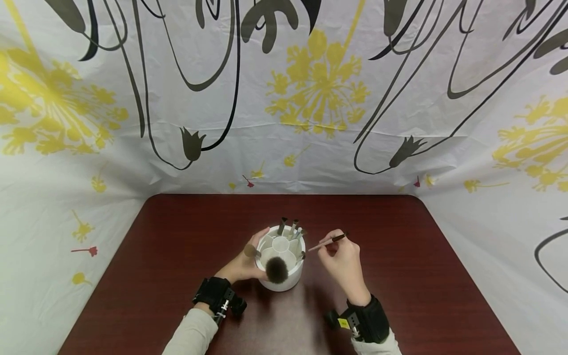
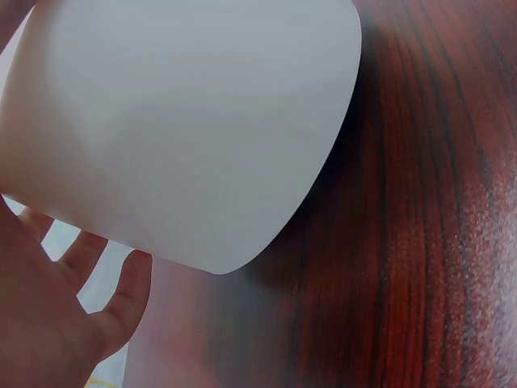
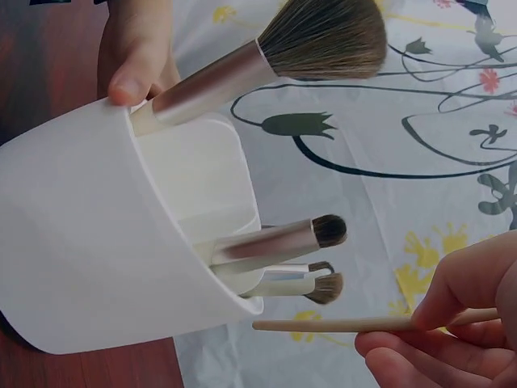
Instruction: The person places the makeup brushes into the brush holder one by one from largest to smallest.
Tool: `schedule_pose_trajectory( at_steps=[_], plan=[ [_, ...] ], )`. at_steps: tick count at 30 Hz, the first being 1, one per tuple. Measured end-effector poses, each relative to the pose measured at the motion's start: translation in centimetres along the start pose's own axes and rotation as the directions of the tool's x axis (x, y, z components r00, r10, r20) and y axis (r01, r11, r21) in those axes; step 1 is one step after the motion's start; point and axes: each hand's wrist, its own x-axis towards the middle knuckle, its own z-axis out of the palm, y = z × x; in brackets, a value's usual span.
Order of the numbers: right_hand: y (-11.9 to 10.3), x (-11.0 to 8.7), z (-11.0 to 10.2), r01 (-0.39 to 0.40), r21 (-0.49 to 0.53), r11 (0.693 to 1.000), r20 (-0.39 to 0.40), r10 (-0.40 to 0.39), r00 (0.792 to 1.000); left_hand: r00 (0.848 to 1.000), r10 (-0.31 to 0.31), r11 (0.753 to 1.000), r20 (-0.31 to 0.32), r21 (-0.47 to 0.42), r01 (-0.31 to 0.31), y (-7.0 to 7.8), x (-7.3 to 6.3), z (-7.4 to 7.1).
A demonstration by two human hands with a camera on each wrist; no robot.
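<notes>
A round white brush holder (image 1: 284,285) with petal-shaped compartments stands on the table. My left hand (image 1: 243,265) grips its left side, the thumb at the front and the fingers round the back. A big fluffy makeup brush (image 3: 327,40) leans out over its rim, and several smaller makeup brushes (image 3: 279,242) stand in other compartments. To the right of the holder, my right hand (image 1: 343,261) pinches a thin makeup brush (image 3: 347,325). Its pale handle tip points at the holder, just apart from the rim, and its dark bristles point away. The left wrist view shows mostly the holder's smooth wall (image 2: 202,121).
The dark red wooden table (image 1: 191,222) has rounded far corners. Behind it and at both sides hangs a white cloth (image 1: 248,108) with yellow and grey flower prints. A black wrist camera strap (image 1: 372,318) sits on each arm.
</notes>
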Motion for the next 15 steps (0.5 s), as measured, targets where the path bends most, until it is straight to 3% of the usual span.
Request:
schedule_pose_trajectory(
  at_steps=[6,15],
  plan=[
    [-0.39,0.11,0.03,0.006,0.064,0.998,-0.011,-0.005,1.000,1.000,0.010,1.000,-0.004,0.003,-0.010,-0.19,-0.03,0.02],
    [-0.53,0.15,0.33,0.006,0.066,0.998,-0.014,-0.005,1.000,1.000,0.001,1.000,-0.002,-0.012,-0.001,-0.30,0.03,0.04]
  ],
)
